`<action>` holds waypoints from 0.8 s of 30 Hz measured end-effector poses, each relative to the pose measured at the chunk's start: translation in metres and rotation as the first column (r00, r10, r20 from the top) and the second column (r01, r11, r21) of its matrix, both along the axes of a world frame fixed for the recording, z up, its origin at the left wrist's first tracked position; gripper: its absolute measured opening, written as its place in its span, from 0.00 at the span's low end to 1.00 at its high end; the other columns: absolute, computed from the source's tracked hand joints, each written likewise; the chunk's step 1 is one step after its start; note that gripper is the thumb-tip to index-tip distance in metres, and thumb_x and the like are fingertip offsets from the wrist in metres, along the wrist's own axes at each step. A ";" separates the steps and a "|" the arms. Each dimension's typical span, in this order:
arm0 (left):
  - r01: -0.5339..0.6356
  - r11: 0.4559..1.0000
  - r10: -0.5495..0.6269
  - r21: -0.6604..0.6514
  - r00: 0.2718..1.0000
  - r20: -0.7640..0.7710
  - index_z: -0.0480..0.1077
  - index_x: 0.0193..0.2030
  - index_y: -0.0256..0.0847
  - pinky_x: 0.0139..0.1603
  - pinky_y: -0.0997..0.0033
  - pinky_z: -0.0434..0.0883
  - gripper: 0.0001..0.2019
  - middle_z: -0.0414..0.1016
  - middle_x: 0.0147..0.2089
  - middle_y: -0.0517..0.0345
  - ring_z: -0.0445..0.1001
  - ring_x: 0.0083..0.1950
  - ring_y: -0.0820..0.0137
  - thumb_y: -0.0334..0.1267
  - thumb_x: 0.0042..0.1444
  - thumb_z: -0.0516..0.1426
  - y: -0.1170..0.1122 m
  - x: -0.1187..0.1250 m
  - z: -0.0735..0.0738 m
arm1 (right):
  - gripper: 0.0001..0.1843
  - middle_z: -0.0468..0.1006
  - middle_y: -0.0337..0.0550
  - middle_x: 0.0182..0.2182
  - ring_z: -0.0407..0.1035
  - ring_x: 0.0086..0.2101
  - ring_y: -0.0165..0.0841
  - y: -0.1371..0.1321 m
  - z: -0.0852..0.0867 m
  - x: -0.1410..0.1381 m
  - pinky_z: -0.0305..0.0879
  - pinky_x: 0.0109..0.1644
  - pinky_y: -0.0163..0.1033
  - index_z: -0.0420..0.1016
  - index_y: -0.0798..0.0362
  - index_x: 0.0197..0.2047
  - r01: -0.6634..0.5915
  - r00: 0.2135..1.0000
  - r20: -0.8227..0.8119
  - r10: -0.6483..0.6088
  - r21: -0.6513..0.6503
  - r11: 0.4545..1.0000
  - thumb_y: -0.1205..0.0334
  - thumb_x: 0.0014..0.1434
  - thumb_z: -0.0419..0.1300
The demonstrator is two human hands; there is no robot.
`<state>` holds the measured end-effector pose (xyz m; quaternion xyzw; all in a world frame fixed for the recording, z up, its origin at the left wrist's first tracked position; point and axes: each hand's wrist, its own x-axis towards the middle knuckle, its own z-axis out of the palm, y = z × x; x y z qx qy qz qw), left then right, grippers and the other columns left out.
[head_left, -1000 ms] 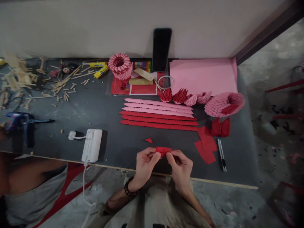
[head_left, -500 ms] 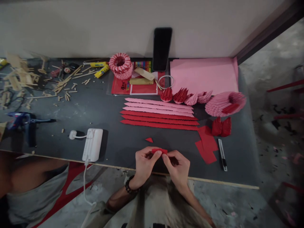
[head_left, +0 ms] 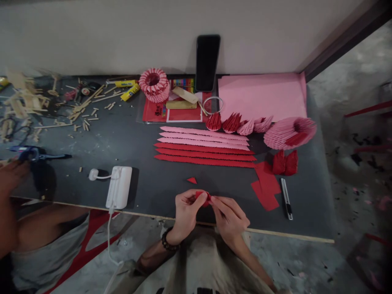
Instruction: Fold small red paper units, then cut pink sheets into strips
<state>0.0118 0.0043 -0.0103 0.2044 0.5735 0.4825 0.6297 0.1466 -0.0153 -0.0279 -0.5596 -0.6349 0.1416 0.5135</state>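
Observation:
Over the table's near edge, my left hand (head_left: 186,210) and my right hand (head_left: 229,216) meet on a small red paper piece (head_left: 203,195). Both pinch it between thumb and fingertips, and the paper is folded small between them. A tiny red folded triangle (head_left: 192,180) lies on the dark tabletop (head_left: 147,143) just beyond my left hand. Flat red paper rectangles (head_left: 266,185) lie to the right of my right hand.
Long pink and red strips of joined folded pieces (head_left: 205,147) lie mid-table. A utility knife (head_left: 286,199), pink sheets (head_left: 261,96), a pink folded-paper form (head_left: 289,132), a phone (head_left: 208,61) against the wall and a white power bank (head_left: 119,186) are around. Another person's hand (head_left: 12,175) is at the left.
The red paper has been folded narrower between my fingers, and my hands have closed in on each other. At the left, another person's hand has come up to the table.

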 end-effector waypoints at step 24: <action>0.278 0.956 -0.220 0.094 0.890 -0.398 0.83 0.36 0.38 0.36 0.74 0.73 0.11 0.81 0.30 0.58 0.75 0.31 0.73 0.45 0.63 0.66 0.002 -0.010 0.013 | 0.08 0.86 0.39 0.28 0.78 0.27 0.31 0.011 0.014 0.012 0.73 0.31 0.34 0.86 0.48 0.34 -0.205 0.936 -0.351 0.011 -0.520 0.830 0.55 0.64 0.70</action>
